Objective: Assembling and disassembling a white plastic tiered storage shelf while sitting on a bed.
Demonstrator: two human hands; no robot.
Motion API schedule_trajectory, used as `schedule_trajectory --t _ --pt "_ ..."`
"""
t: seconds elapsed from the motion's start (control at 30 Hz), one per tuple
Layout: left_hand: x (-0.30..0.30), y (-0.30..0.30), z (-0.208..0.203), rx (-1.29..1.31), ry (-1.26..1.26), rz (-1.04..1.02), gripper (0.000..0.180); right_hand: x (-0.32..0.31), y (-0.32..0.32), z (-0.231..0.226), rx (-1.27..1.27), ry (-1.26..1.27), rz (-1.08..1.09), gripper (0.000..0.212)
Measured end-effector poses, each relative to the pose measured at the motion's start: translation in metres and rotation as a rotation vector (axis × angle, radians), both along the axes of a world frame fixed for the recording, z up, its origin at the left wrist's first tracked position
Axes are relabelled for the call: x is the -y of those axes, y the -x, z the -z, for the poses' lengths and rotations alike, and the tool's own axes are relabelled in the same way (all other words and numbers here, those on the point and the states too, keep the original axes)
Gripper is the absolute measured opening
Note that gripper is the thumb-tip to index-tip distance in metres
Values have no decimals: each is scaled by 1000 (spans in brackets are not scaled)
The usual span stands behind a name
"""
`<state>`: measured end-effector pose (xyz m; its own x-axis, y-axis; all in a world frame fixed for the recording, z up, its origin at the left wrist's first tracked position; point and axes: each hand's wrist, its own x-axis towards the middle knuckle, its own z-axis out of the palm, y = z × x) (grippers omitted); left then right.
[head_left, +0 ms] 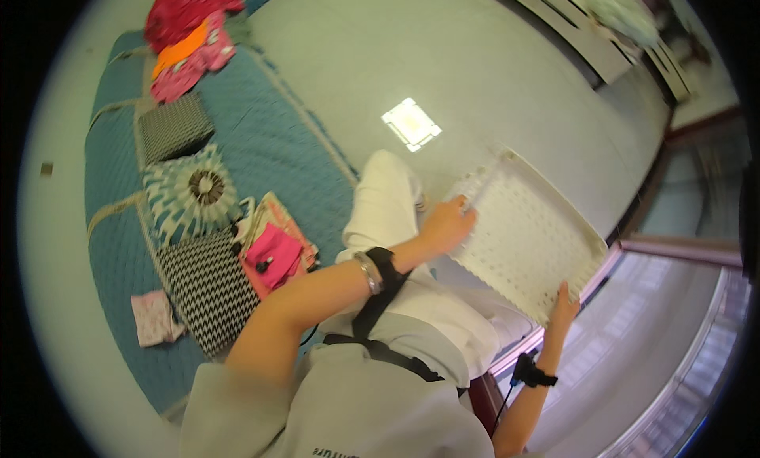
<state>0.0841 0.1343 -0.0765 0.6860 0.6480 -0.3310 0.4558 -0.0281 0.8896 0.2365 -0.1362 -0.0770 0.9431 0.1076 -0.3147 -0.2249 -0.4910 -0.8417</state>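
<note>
A white rectangular basket (538,236) with small holes and a scalloped rim is held in front of me, to the right of my knees. It is tilted, and no contents show in it. My left hand (450,225) is closed on its left edge, with the fingertips at the rim. At the near right corner my right hand (563,306) grips the basket, its thumb along the edge and the other fingers partly hidden. Both wrists carry black straps.
To my left runs a sofa with a blue quilted cover (269,117). On it lie cushions (207,282), a pink cloth (273,254), a folded pale cloth (156,318) and a red clothes pile (186,19). A low cabinet (566,22) stands far right; a glass door (689,197) is at right.
</note>
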Motion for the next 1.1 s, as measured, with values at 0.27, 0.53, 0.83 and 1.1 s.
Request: schedule_trajectory --t 0.27,0.53,0.83,1.1 --pt "-45 86 20 131 25 -151 36 8 13 -1 -140 -245 6 48" --pt "-154 360 121 -564 -757 -307 26 14 8 4 -165 -332 4 47" --pt "-49 462 120 -851 -731 -16 32 14 3 1 -194 -313 79 51" --pt "-34 470 160 -940 -435 -233 46 15 5 5 -181 -314 147 48"
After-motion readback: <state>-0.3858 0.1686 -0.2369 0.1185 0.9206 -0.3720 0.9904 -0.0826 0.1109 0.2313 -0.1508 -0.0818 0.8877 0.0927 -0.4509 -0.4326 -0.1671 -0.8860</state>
